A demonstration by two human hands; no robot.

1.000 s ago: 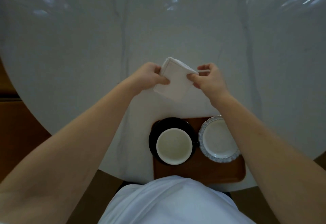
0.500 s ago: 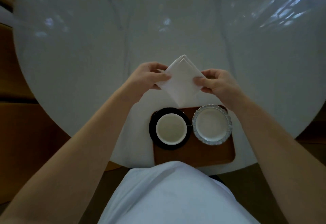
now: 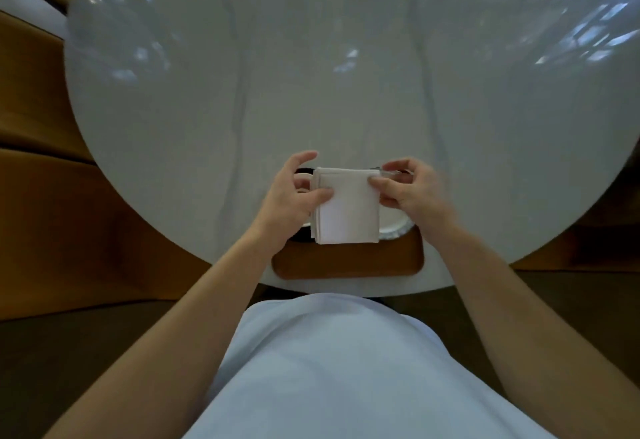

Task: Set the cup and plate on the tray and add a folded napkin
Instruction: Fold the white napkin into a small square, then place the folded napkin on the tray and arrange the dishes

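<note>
A white napkin (image 3: 346, 206), folded square, is held flat above the wooden tray (image 3: 346, 264). My left hand (image 3: 292, 201) pinches its left edge and my right hand (image 3: 414, 193) pinches its right edge. The napkin and my hands hide most of the cup and plate. Only the cup's dark saucer (image 3: 302, 171) shows at the left, and a sliver of the patterned plate rim (image 3: 394, 231) at the right. The tray's near edge stays visible below the napkin.
The tray rests near the front edge of a round white marble table (image 3: 311, 92). A wooden floor and wooden furniture (image 3: 34, 161) lie to the left. My white shirt fills the bottom of the view.
Both hands have brought the napkin back toward me, from beyond the tray to over the cup and plate. It has turned from a diamond angle to square.
</note>
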